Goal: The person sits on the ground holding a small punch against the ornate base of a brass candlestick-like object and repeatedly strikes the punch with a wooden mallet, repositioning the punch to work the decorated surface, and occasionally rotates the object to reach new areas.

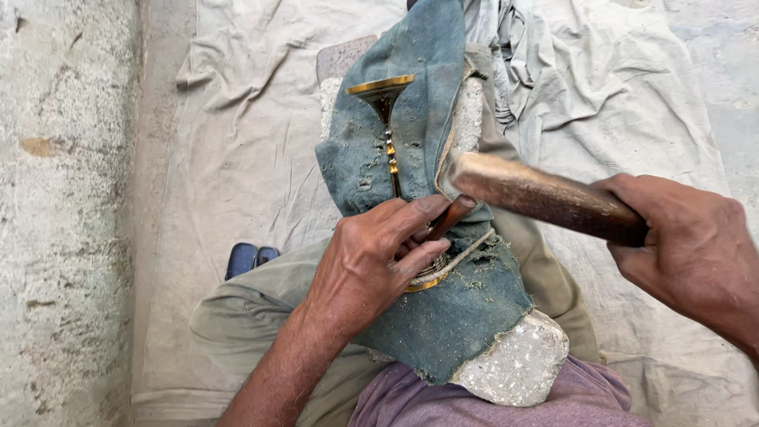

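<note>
A brass goblet-shaped piece [386,119] lies on its side on worn blue denim cloth [427,95] draped over a stone block [518,364]. My left hand [379,253] grips the piece's base end, pressing it onto the cloth, and also holds a thin brown tool [451,217] against it. My right hand [696,245] is closed on the handle of a wooden mallet [538,194], whose blurred head hangs just right of the brass stem, above the cloth.
A wrinkled beige sheet [253,142] covers the ground. Rough concrete [63,198] borders it on the left. A dark blue sandal [249,257] lies by my bent knee. My legs in olive trousers [253,308] frame the stone.
</note>
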